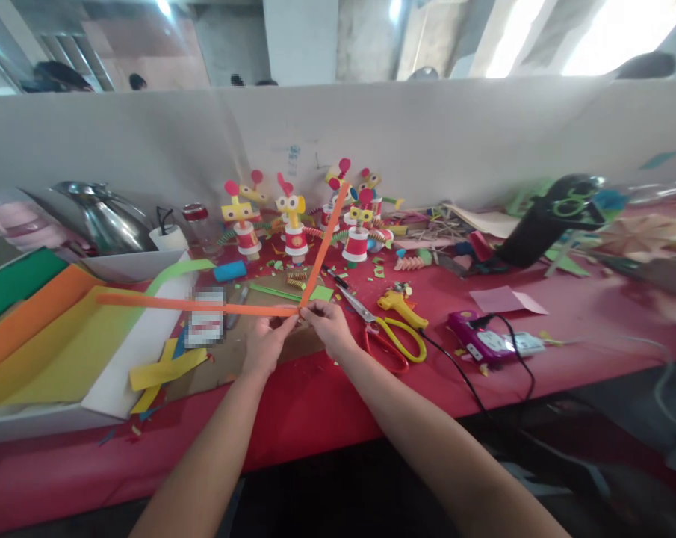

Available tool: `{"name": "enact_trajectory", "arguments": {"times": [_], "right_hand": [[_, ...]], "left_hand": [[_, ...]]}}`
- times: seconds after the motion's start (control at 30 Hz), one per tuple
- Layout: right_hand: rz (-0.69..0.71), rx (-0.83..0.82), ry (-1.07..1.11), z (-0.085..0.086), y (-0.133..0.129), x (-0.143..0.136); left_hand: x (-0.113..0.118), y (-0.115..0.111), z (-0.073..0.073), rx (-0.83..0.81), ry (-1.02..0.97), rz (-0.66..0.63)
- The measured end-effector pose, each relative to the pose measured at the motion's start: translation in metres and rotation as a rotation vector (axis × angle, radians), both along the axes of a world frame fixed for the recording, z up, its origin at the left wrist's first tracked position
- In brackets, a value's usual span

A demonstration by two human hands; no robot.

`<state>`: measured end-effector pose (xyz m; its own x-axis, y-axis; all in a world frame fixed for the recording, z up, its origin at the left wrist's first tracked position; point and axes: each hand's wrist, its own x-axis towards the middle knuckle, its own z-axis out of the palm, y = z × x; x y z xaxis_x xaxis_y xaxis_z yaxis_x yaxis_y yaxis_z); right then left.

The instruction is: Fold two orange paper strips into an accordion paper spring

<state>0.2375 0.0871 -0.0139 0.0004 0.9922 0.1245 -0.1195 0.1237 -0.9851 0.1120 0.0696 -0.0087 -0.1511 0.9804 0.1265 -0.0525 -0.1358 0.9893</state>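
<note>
My left hand [264, 345] and my right hand [331, 327] meet over the red table [315, 403], both pinching the joined end of two orange paper strips [203, 305]. One strip runs left, level, over the white box. The other orange strip [323, 246] rises up and to the right toward the paper-cup figures. The two strips form a corner at my fingertips. A piece of brown cardboard [225, 362] lies under my hands.
A white box [119, 373] with green, orange and yellow sheets sits left. Several paper-cup figures [296, 224] stand at the back. Scissors [385, 336], a yellow glue gun [399, 305], a purple power strip [483, 344], paper scraps and a black device [544, 220] lie to the right. A white partition wall backs the table.
</note>
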Motion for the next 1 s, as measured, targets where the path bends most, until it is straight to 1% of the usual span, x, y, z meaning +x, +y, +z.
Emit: {"name": "enact_trajectory", "arguments": {"times": [0.1, 0.17, 0.23, 0.33, 0.47, 0.53, 0.63, 0.8, 0.9, 1.0], "right_hand": [[0.082, -0.035, 0.119, 0.003, -0.001, -0.001], [0.137, -0.042, 0.154, 0.003, -0.001, -0.002], [0.164, -0.046, 0.165, 0.003, 0.0, -0.002], [0.141, -0.035, 0.155, 0.002, 0.001, -0.002], [0.113, -0.044, 0.144, 0.001, 0.002, 0.0], [0.113, -0.046, 0.14, 0.001, 0.003, 0.0], [0.123, -0.057, 0.131, 0.001, 0.003, 0.001], [0.126, -0.074, 0.119, -0.002, 0.005, 0.001], [0.119, -0.089, 0.094, -0.005, 0.006, 0.002], [0.118, -0.09, 0.068, -0.005, 0.006, 0.002]], "left_hand": [[-0.002, 0.002, 0.001, -0.021, -0.042, 0.024], [-0.003, 0.004, 0.0, -0.041, -0.093, 0.035], [-0.005, 0.007, -0.003, -0.04, -0.147, 0.048], [-0.006, 0.008, -0.005, -0.069, -0.185, 0.037], [-0.006, 0.007, -0.003, -0.087, -0.222, -0.093], [-0.006, 0.007, -0.001, -0.085, -0.277, -0.125], [-0.008, 0.009, 0.0, -0.149, -0.349, -0.125], [-0.011, 0.011, -0.007, -0.208, -0.416, -0.129], [-0.012, 0.012, -0.01, -0.213, -0.412, -0.131], [-0.013, 0.012, -0.009, -0.233, -0.367, -0.14]]}}
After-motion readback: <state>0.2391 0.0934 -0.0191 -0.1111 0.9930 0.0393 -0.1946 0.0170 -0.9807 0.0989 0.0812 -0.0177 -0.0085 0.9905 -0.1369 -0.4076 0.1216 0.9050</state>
